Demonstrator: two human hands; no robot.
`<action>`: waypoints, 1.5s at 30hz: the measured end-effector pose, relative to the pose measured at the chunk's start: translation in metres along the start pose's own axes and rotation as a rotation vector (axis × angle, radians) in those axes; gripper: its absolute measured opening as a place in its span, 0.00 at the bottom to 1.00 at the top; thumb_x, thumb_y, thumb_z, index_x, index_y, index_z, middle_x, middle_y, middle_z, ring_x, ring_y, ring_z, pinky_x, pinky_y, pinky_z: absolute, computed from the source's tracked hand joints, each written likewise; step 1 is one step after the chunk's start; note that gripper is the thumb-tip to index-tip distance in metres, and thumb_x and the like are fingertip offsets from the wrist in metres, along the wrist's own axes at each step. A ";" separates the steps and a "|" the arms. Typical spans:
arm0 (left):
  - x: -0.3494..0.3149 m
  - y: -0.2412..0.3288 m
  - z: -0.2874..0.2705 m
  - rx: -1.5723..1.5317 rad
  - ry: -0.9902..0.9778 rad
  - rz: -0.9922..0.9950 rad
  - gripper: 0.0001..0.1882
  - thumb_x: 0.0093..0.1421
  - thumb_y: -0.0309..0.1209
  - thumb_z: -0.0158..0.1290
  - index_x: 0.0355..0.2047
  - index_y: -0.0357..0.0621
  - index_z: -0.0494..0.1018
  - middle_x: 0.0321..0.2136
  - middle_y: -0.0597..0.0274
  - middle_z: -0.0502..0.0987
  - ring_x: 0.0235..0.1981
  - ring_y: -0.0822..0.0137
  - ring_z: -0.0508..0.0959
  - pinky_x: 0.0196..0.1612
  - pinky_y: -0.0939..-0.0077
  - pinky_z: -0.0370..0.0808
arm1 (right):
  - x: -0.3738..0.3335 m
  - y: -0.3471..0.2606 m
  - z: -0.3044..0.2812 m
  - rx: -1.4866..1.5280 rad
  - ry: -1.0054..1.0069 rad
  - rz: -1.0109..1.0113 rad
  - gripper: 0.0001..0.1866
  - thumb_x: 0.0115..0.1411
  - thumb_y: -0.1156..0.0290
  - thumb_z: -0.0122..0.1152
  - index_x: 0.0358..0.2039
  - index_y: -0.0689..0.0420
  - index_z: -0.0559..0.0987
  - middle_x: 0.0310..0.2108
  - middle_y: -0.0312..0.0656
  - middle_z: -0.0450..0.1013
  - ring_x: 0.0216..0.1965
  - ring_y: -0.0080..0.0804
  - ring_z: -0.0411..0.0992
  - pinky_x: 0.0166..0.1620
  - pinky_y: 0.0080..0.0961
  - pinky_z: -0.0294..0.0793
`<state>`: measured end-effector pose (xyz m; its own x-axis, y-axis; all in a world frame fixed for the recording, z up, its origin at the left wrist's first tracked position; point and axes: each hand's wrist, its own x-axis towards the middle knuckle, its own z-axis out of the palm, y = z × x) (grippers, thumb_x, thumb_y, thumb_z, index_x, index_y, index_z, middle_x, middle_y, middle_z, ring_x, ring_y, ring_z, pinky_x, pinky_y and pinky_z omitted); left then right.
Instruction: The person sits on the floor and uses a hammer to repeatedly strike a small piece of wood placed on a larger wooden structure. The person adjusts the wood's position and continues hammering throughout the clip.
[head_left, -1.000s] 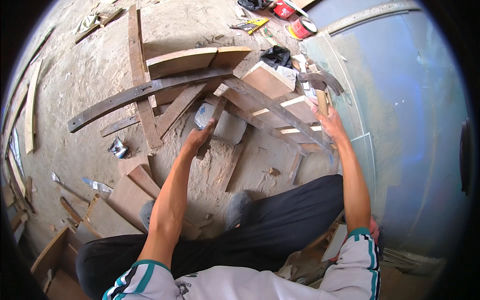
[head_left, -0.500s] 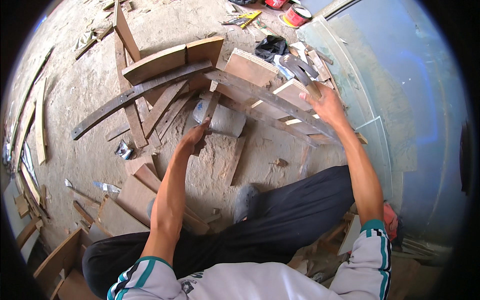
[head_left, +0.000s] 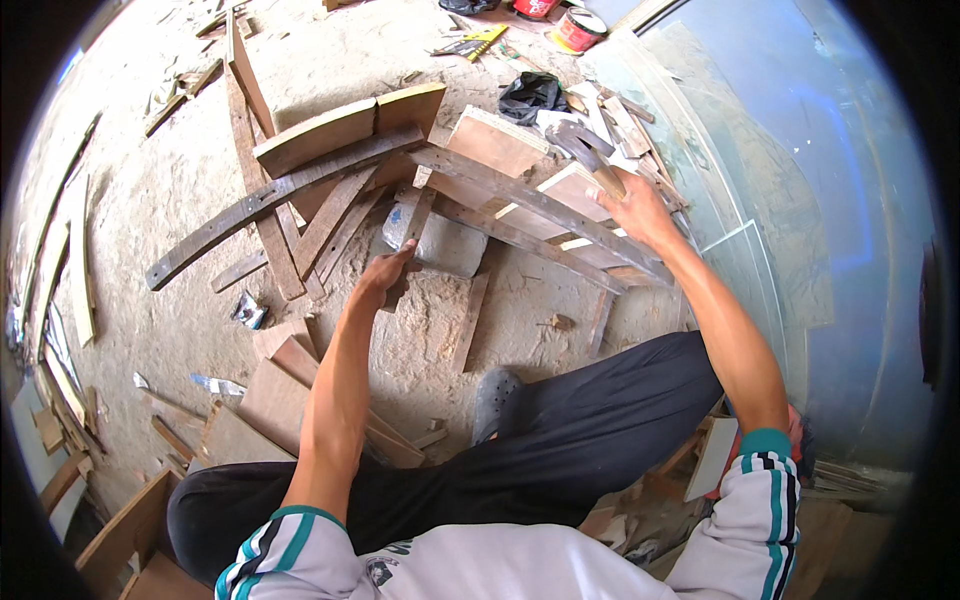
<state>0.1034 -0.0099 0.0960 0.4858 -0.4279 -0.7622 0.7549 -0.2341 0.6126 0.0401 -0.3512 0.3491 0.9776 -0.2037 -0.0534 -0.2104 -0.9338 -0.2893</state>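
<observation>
My right hand (head_left: 638,208) is closed round the handle of a claw hammer (head_left: 588,150), its metal head raised over the right part of a wooden frame. The wooden frame (head_left: 540,200) is made of dark, nail-marked slats with paler boards fixed on it, and it lies tilted on the floor. My left hand (head_left: 388,275) grips the lower end of a short wooden strip (head_left: 420,216) that reaches up to the middle joint of the frame. Behind that strip, under the frame, sits a grey wrapped block (head_left: 450,243).
Loose boards (head_left: 270,405) lie by my left knee, and long slats (head_left: 78,265) at the far left. A glass sheet (head_left: 750,270) leans at the right. A yellow-handled saw (head_left: 485,42), a red tin (head_left: 578,30) and a black plastic bag (head_left: 530,97) lie beyond the frame.
My right hand and the hammer have shifted slightly left and down. The left hand keeps its hold on the wooden strip; the frame looks nearly unchanged.
</observation>
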 end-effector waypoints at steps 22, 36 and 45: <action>-0.010 -0.031 0.015 -0.086 0.083 0.182 0.32 0.60 0.63 0.48 0.22 0.42 0.67 0.15 0.65 0.65 0.11 0.73 0.63 0.13 0.73 0.57 | -0.060 -0.082 0.132 0.256 -0.139 -0.009 0.22 0.58 0.48 0.61 0.40 0.55 0.81 0.23 0.45 0.77 0.26 0.37 0.77 0.31 0.35 0.74; -0.006 -0.033 0.015 -0.063 0.110 0.153 0.34 0.61 0.64 0.44 0.23 0.41 0.67 0.17 0.63 0.67 0.12 0.71 0.64 0.14 0.72 0.59 | -0.032 -0.066 0.241 0.401 0.033 0.185 0.29 0.57 0.44 0.60 0.29 0.64 0.78 0.21 0.53 0.74 0.28 0.50 0.76 0.34 0.40 0.72; -0.009 -0.031 0.010 0.037 0.085 0.165 0.35 0.61 0.65 0.43 0.20 0.41 0.65 0.13 0.63 0.65 0.12 0.70 0.64 0.16 0.70 0.61 | -0.003 -0.066 0.224 0.342 -0.018 0.181 0.31 0.55 0.43 0.61 0.31 0.66 0.80 0.23 0.56 0.75 0.29 0.52 0.76 0.35 0.40 0.72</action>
<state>0.0712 -0.0077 0.0860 0.6380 -0.3883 -0.6650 0.6462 -0.1997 0.7365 0.0530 -0.2226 0.1544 0.9253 -0.3488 -0.1486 -0.3677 -0.7302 -0.5759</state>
